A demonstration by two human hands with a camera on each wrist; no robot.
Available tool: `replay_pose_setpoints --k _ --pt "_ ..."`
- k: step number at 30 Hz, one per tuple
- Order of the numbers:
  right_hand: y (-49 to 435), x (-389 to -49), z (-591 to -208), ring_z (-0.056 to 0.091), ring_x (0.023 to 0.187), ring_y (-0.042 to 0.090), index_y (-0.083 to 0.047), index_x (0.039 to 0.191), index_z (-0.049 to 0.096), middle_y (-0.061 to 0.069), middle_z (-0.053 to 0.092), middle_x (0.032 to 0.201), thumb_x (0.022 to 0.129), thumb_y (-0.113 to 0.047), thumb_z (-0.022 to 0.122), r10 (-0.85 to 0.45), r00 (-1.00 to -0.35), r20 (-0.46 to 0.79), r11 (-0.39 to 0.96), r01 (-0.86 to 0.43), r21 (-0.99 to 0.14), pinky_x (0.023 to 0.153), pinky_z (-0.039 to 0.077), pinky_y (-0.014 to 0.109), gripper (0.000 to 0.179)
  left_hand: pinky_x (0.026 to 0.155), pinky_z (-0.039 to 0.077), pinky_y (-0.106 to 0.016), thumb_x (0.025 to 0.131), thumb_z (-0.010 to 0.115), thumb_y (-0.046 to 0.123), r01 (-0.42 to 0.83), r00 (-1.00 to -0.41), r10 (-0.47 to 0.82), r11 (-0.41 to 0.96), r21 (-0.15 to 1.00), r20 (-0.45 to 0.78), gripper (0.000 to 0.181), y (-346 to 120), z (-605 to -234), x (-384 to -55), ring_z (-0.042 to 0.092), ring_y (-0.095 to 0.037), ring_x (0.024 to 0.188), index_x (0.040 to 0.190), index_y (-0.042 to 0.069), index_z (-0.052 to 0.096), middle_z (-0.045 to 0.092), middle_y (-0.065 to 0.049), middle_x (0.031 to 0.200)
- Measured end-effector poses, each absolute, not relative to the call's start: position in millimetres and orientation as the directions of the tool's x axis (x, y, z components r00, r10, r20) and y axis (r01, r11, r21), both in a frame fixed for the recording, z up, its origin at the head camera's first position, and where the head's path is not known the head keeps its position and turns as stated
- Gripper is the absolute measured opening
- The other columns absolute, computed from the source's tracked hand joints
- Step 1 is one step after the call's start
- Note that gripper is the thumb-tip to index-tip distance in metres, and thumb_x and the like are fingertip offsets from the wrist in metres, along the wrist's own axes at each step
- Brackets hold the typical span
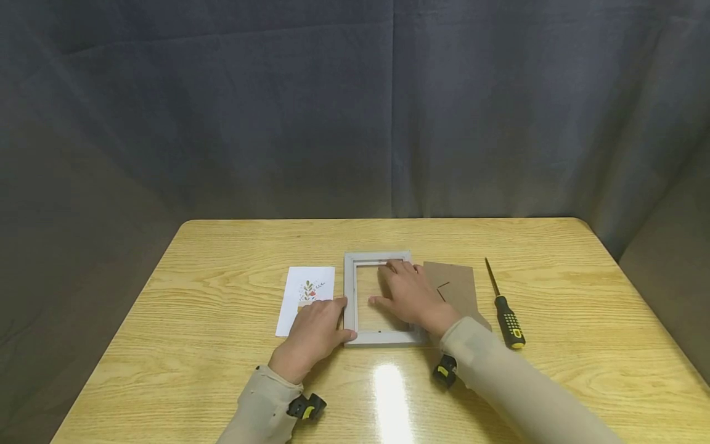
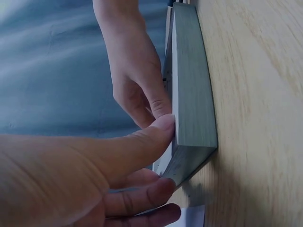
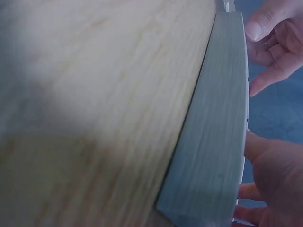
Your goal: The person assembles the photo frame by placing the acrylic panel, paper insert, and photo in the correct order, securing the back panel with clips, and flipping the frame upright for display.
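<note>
- The frame (image 1: 383, 338) was laid flat on the table (image 1: 222, 308), between the card (image 1: 299, 290) and the board (image 1: 457, 283).
- Its long sides were pointed from front to back, almost straight, and its short sides were set near and far.
- The frame's near left corner was held by the left hand (image 1: 318, 327), with the thumb put on the corner and the fingers at the left side.
- The right hand (image 1: 412, 296) was held over the hole, with loose fingers, spread from the thumb, and nothing gripped. Whether the frame was touched by its fingertips cannot be told.
- The card was partly hidden by the left hand.
- The board was partly hidden by the right arm (image 1: 516, 376).
- The screwdriver (image 1: 506, 314) was laid right of the board, its tip pointed away.
</note>
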State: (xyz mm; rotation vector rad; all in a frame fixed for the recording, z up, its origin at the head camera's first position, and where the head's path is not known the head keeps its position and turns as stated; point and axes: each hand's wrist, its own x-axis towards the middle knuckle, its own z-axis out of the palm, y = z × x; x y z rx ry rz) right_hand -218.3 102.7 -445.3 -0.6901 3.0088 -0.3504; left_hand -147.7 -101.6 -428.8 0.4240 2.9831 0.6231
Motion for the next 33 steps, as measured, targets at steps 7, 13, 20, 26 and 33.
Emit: replay_pose_setpoints --k 7,13,20,26,33 --pt "103.5 -210.8 -444.2 0.048 0.138 0.04 -0.006 0.142 0.055 0.019 0.051 0.15 0.092 -0.056 0.067 -0.429 -0.903 0.019 0.877 -0.422 -0.231 0.111 0.039 0.059 0.072 0.074 0.055 -0.042 0.077 0.088 0.03 0.264 -0.956 0.294 0.882 0.39 -0.018 0.057 -102.8 -425.9 -146.1 0.069 -0.025 0.083 0.123 0.003 0.067 0.077 -0.016 0.105" --pt "103.7 -211.1 -446.8 0.048 0.138 0.04 -0.006 0.142 0.056 0.018 0.051 0.15 0.091 -0.056 0.068 -0.426 -0.905 0.02 0.877 -0.418 -0.238 0.112 0.039 0.059 0.072 0.075 0.053 -0.042 0.075 0.09 0.03 0.263 -0.955 0.295 0.879 0.399 -0.02 0.058 -104.1 -425.1 -146.7 0.062 -0.019 0.076 0.121 0.003 0.068 0.076 -0.013 0.102" --pt "104.8 -209.1 -445.4 0.049 0.138 0.041 -0.003 0.138 0.06 0.022 0.054 0.147 0.093 -0.046 0.071 -0.389 -0.915 0.106 0.848 -0.4 -0.347 0.114 0.038 0.059 0.063 0.069 0.052 -0.039 0.078 0.087 0.033 0.288 -0.951 0.309 0.887 0.362 -0.001 0.053 -105.0 -424.1 -148.1 0.063 -0.018 0.075 0.119 0.003 0.071 0.077 -0.011 0.101" --pt "104.5 -201.3 -433.6 0.057 0.13 0.039 -0.002 0.132 0.064 0.022 0.062 0.138 0.095 -0.038 0.069 -0.332 -0.919 0.211 0.795 -0.393 -0.463 0.11 0.045 0.055 0.051 0.063 0.051 -0.037 0.087 0.079 0.039 0.324 -0.945 0.322 0.887 0.329 0.061 0.044 -104.7 -423.4 -150.6 0.055 -0.014 0.063 0.111 0.003 0.073 0.072 -0.006 0.082" --pt "106.9 -190.8 -421.8 0.062 0.125 0.035 -0.002 0.129 0.066 0.017 0.067 0.132 0.096 -0.032 0.069 -0.295 -0.92 0.258 0.728 -0.391 -0.563 0.107 0.049 0.052 0.045 0.058 0.045 -0.031 0.089 0.077 0.038 0.341 -0.94 0.315 0.878 0.336 0.132 0.046 -104.1 -422.1 -151.3 0.048 -0.012 0.059 0.119 0.004 0.071 0.059 0.002 0.07"
